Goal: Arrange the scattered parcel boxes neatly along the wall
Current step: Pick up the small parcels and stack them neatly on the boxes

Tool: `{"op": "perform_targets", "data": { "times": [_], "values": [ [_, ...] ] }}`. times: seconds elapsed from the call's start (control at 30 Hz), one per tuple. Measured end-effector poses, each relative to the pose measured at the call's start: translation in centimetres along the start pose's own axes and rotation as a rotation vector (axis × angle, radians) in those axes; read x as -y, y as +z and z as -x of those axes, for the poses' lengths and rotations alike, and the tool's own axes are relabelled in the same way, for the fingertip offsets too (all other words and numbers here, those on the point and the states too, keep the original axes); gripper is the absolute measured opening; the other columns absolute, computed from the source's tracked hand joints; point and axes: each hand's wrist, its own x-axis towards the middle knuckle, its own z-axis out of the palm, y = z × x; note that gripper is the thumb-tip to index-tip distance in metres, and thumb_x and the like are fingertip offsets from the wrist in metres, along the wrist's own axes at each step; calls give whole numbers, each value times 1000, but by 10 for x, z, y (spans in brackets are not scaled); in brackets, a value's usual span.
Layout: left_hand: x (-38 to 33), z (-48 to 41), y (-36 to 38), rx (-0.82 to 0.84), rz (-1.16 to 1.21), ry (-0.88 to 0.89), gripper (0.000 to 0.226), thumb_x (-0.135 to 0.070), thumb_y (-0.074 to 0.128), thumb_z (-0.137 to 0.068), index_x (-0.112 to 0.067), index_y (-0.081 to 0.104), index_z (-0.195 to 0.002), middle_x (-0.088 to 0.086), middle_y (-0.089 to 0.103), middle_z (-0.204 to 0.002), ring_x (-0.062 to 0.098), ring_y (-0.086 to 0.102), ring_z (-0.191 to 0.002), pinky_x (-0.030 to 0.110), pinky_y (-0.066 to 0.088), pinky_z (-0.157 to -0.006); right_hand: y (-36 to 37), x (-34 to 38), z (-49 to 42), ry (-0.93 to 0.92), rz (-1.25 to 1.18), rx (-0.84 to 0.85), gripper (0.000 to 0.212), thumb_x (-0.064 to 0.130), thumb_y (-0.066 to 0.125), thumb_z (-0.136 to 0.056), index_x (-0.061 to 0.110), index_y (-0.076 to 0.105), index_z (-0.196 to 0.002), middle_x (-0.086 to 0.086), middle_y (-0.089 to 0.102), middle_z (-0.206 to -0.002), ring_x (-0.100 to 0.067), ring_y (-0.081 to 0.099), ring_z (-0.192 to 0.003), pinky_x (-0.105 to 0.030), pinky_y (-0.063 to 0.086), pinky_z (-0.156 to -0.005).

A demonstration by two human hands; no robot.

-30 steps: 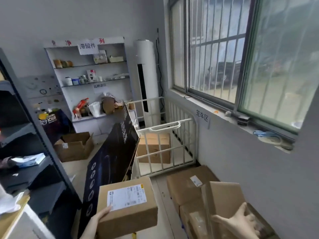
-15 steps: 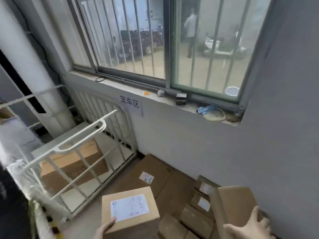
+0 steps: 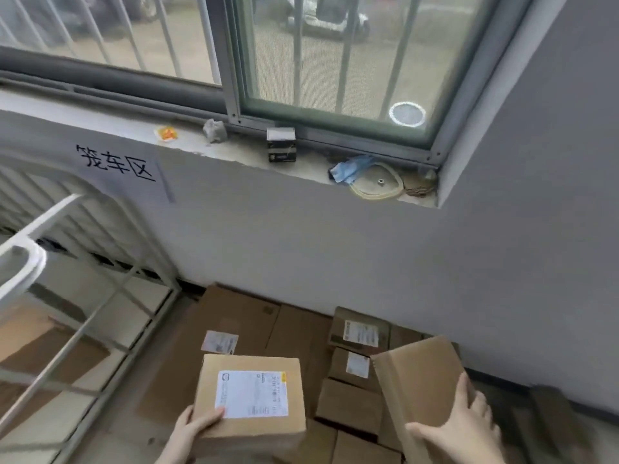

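1. A labelled box [image 3: 251,400] is held low in the middle of the view by the left hand [image 3: 197,426]. The thumb is pressed on top at the corner of the label, and the other fingers are hidden under the box.
2. A plain box [image 3: 422,376] is held tilted by the right hand [image 3: 459,430]. The thumb is stretched along the near edge, and the fingers are spread and hooked over the right edge.
3. Both boxes are held above a row of boxes [image 3: 348,400] already laid on the floor against the grey wall [image 3: 335,246], below a windowsill [image 3: 234,152].
4. The step in hand is judged to be setting these two boxes down on that row. It would be done well if the plain box were levelled first and each box were lowered flat onto one wide enough to bear it. Edges should be squared to the wall and labels kept facing up.
5. Setting down one box at a time is advised, since each is carried in a single hand and could slip.
6. To the left, a white cage trolley [image 3: 100,296] is seen, with one brown box [image 3: 43,346] inside it behind the bars.
7. All the boxes are closed, so their contents cannot be told.
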Motion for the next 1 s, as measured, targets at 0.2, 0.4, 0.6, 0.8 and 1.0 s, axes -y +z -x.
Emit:
{"op": "perform_targets", "data": {
  "times": [0.2, 0.4, 0.6, 0.8, 1.0],
  "values": [
    [12, -58, 25, -101, 92, -12, 118, -37, 93, -32, -2, 46, -134, 15, 54, -131, 32, 55, -111, 39, 38, -103, 36, 80, -89, -294, 169, -26, 153, 89, 57, -43, 17, -33, -143, -19, -8, -156, -33, 0, -146, -46, 9, -118],
    [45, -149, 21, -173, 64, -83, 131, -43, 88, -12, -1, 51, -130, 17, 58, -127, 35, 57, -110, 37, 41, -97, 97, 184, -189, -571, 300, 2, 146, 79, 64, -53, 17, -32, -144, -19, -7, -156, -36, -5, -145, -51, 4, -118],
    [55, -257, 0, -43, 52, -143, 139, -50, 93, -21, -19, 36, -143, 5, 57, -129, 25, 60, -108, 40, 47, -94, 175, 285, -286, -774, 417, -50, 143, 69, 72, -60, 18, -32, -143, -22, -15, -156, -38, -9, -145, -53, -3, -117],
    [45, -320, 17, 9, 41, -49, 121, -46, 82, -38, -26, 30, -146, -10, 63, -113, 6, 61, -93, 26, 42, -70, 253, 339, -357, -914, 607, -108, 143, 64, 75, -59, 16, -29, -145, -25, -14, -155, -38, -8, -145, -56, -2, -117],
    [53, -361, 33, 43, 48, -78, 133, -49, 87, -15, -22, 43, -138, -13, 73, -94, -1, 70, -71, 23, 46, -65, 284, 331, -403, -794, 627, -159, 126, 59, 71, -69, 19, -15, -151, -25, -8, -156, -37, -2, -146, -52, 3, -118]
  ]
}}
